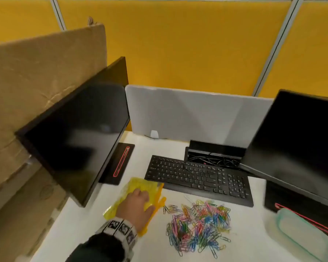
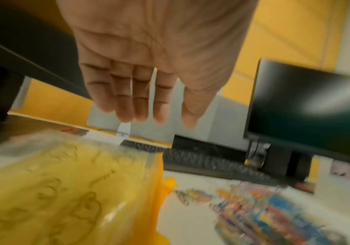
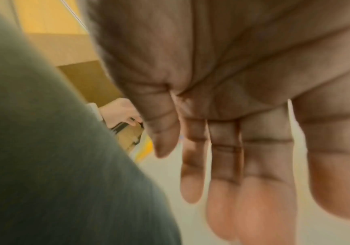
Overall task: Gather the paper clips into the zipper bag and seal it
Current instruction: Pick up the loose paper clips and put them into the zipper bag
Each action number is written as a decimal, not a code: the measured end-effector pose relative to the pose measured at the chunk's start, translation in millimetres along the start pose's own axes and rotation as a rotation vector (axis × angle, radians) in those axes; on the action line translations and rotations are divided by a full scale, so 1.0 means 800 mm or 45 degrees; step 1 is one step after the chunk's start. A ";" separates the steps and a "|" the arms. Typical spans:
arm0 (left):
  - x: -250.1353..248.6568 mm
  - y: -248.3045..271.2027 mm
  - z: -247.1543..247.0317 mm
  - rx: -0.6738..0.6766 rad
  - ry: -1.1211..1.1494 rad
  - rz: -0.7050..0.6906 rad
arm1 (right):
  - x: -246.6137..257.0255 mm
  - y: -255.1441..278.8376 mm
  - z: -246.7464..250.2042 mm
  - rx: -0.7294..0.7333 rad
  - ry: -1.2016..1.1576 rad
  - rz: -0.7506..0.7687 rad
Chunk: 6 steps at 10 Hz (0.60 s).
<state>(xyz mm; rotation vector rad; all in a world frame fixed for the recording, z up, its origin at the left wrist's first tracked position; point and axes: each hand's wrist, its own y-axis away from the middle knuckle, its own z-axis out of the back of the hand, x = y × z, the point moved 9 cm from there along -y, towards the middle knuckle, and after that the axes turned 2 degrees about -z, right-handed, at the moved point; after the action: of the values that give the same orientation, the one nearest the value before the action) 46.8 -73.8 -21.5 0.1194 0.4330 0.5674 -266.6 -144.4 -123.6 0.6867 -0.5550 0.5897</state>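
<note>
A yellow see-through zipper bag (image 1: 140, 183) with an orange zipper strip (image 1: 159, 199) along its right edge lies flat on the white desk (image 1: 83, 233). My left hand (image 1: 144, 199) is spread over the bag's middle, fingers straight. In the left wrist view this hand (image 2: 165, 119) is open above the bag (image 2: 54, 190), holding nothing. A pile of coloured paper clips (image 1: 199, 222) lies loose on the desk just right of the bag, blurred in the left wrist view (image 2: 264, 212). My right hand (image 3: 211, 182) shows only in the right wrist view, fingers straight and empty, beside a dark green garment.
A black keyboard (image 1: 197, 178) lies behind the clips. Dark monitors stand at the left (image 1: 74, 138) and right (image 1: 295, 148). A pale green case (image 1: 301, 235) sits at the front right. A grey divider (image 1: 187, 114) and cardboard (image 1: 36, 72) close off the back and left.
</note>
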 end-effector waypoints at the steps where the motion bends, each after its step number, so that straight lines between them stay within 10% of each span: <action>1: -0.008 -0.031 -0.026 0.125 -0.171 0.085 | 0.083 0.000 0.002 0.387 0.224 -0.220; 4: 0.019 -0.044 -0.038 0.121 -0.094 0.195 | 0.146 -0.058 0.050 -0.076 -0.019 -0.021; 6: -0.039 0.000 0.012 -0.179 0.107 -0.076 | 0.233 -0.051 0.044 -0.288 0.112 0.400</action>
<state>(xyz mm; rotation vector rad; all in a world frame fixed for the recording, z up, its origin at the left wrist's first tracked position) 27.5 -90.7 -2.0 -0.0517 0.4757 0.5438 -118.8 -136.9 2.0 0.3589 -0.6416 0.8316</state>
